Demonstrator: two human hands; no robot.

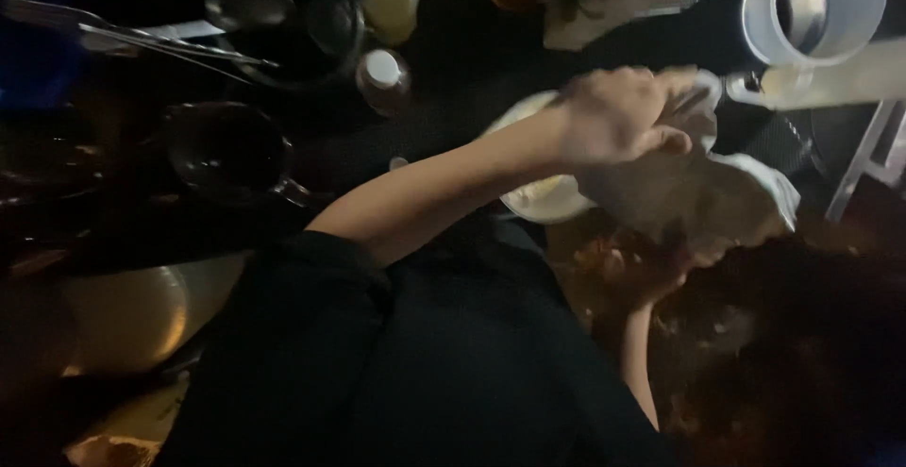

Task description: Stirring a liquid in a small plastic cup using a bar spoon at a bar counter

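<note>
Jug [830, 5] looks like smooth glossy white plastic. Bowl [142, 311] at the bottom left is dull brushed metal, tongs [142, 42] shiny metal. Sleeve [311, 335] is matt black cloth. Flatbread [689, 203] looks soft, floury and matt.

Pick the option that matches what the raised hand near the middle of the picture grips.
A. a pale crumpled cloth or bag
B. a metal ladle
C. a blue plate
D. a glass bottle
A: the raised hand closes on the top of a pale, crumpled cloth or bag that hangs below it, in front of a round white bowl; the blur hides what material it is.
</note>
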